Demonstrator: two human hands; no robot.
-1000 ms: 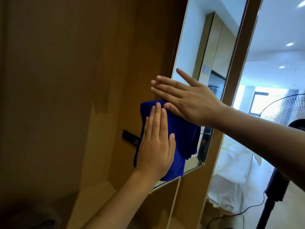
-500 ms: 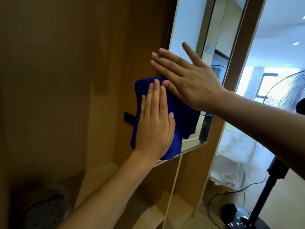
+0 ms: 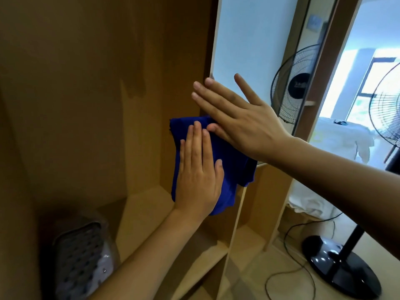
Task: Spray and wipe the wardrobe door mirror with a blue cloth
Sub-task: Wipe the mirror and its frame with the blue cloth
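both hands and cloth up the mirror edge, unwiped glass lies up and right

since a second ago the blue cloth (image 3: pixel 225 161) rides higher relative to the mirror's lower edge, which is now hidden behind it; the black handle tab seen on the door earlier is out of sight too. view has tipped down, fan base (image 3: pixel 339 269) now in frame.

left hand (image 3: pixel 198 169): flat, fingers straight and together, palm pressing the cloth onto the lower left corner of the mirror (image 3: pixel 249 50). no pinch, just pressure. right hand (image 3: pixel 240 118): also flat, fingers splayed, fingertips past the mirror's left edge onto the wardrobe door (image 3: pixel 307 118) frame side, little finger on the cloth's top edge.

key relation: cloth hangs long axis roughly vertical, bunched low, its bulk below and left of the right hand. clean-to-do glass runs up and to the right of both hands. left hand is the one actually on the cloth, so my read is it drives the next stroke; right only steadies. no spray bottle in view.
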